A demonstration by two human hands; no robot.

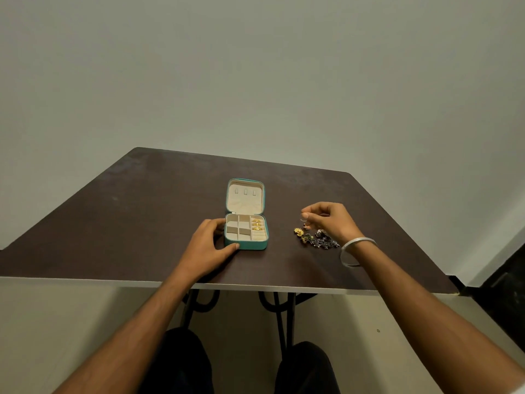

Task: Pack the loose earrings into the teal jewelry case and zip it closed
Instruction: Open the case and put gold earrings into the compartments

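The teal jewelry case (pixel 246 246) lies open in the middle of the dark table, lid tipped back, cream compartments showing. Three gold pieces (pixel 256 224) sit in its right-hand slot. My left hand (pixel 208 247) rests against the case's left side and front corner, fingers spread around it. A small heap of loose earrings (pixel 316 238), gold and dark bluish, lies to the right of the case. Just above that heap my right hand (pixel 331 220) pinches a thin, small silvery earring (pixel 302 220) between thumb and fingertips.
The dark brown table (pixel 127 223) has its near edge right above my knees, and black metal legs show beneath it. A plain pale wall stands behind. A silver bangle (pixel 355 251) circles my right wrist.
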